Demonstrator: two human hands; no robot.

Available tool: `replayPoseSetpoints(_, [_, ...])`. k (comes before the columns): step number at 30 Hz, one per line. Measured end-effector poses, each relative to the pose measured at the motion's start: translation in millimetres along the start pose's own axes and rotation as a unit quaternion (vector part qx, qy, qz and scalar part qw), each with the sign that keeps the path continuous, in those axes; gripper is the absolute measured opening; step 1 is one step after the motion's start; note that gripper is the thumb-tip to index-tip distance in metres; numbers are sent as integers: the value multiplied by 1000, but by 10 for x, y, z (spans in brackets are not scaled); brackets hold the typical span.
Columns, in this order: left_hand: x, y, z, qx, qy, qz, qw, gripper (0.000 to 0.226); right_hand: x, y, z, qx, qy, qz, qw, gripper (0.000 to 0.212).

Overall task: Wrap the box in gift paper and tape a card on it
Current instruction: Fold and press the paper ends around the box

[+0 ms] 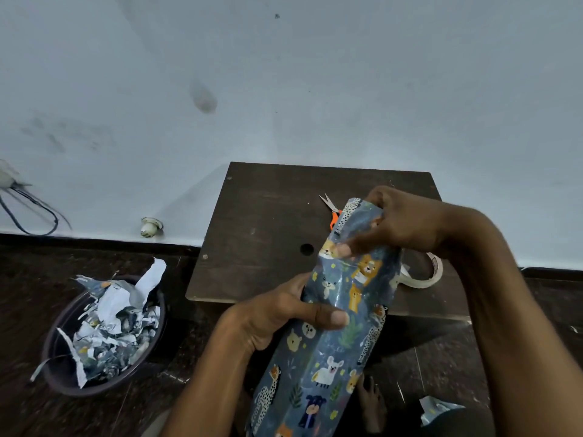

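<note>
The box (340, 313), long and covered in blue gift paper (318, 373) printed with cartoon animals, occupies the lower centre of the frame, running from the bottom edge up and slightly rightward to the centre right, raised above the floor and overlapping the near edge of the low dark wooden board (268, 222). The left hand (284, 313), at lower centre, grips the box at mid-length: the fingers are curled round its left side and the thumb lies flat across the papered front face. The right hand (400, 222), at centre right, holds the upper end of the box; its fingers are curled over the top edge of the paper and the thumb presses on the front face just below, pinching the paper at that end. Whether the end flap is fully folded cannot be determined, as the hand covers it. Orange-handled scissors (331, 212) lie on the board, touching or just behind the upper left edge of the wrapped box, blades pointing to the upper left. A roll of tape (432, 272) rests on the right part of the board, partly hidden behind the box and the right forearm. A dark round bin (63, 351) in the lower left of the frame holds torn paper scraps (116, 326) of the same pattern. A small scrap of paper (435, 408) lies on the dark floor at lower right. A pale wall (284, 74) fills the upper half of the frame.
</note>
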State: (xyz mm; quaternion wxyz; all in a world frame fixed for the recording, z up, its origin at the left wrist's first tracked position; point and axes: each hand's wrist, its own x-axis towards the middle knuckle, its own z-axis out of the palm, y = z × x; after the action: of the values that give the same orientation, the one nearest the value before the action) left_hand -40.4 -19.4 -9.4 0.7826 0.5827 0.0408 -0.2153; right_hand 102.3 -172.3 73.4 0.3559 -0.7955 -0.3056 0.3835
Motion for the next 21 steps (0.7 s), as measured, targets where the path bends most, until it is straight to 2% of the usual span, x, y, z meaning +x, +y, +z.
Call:
replayPoseSetpoints(4, [-1, 29, 0, -2, -16, -1, 1000, 42, -43, 56, -50, 56, -8, -8, 998, 28])
replayPoseSetpoints(7, [11, 26, -16, -3, -27, 3, 1000, 41, -44, 98, -69, 61, 8, -24, 998, 32])
replayPoseSetpoints(10, [24, -8, -42, -7, -5, 20, 1000, 42, -34, 118, -82, 76, 45, -54, 995, 34])
replayPoseSetpoints(11, [34, -34, -58, -14, 5, 26, 1000, 44, -17, 124, -68, 85, 72, -78, 991, 30])
replayPoseSetpoints(13, [60, -75, -91, -38, 40, 39, 998, 46, 53, 129, -1, 120, 174, -146, 967, 19])
replayPoseSetpoints(15, [92, -103, -126, -80, 80, 54, 992, 52, 143, 171, 75, 158, 317, -208, 912, 15])
replayPoseSetpoints(17, [107, -97, -150, -135, 115, 68, 982, 67, 232, 235, 159, 138, 460, -201, 854, 24])
replayPoseSetpoints(18, [108, -78, -146, -164, 129, 78, 975, 64, 244, 267, 204, 116, 508, -176, 835, 30])
replayPoseSetpoints(19, [114, -63, -154, -194, 143, 94, 966, 48, 243, 290, 248, 108, 524, -151, 831, 37])
replayPoseSetpoints(20, [112, -47, -159, -223, 161, 104, 956, 34, 235, 303, 294, 120, 508, -125, 844, 44])
replayPoseSetpoints(21, [115, -39, -162, -247, 181, 115, 945, 30, 232, 307, 346, 149, 468, -94, 866, 51])
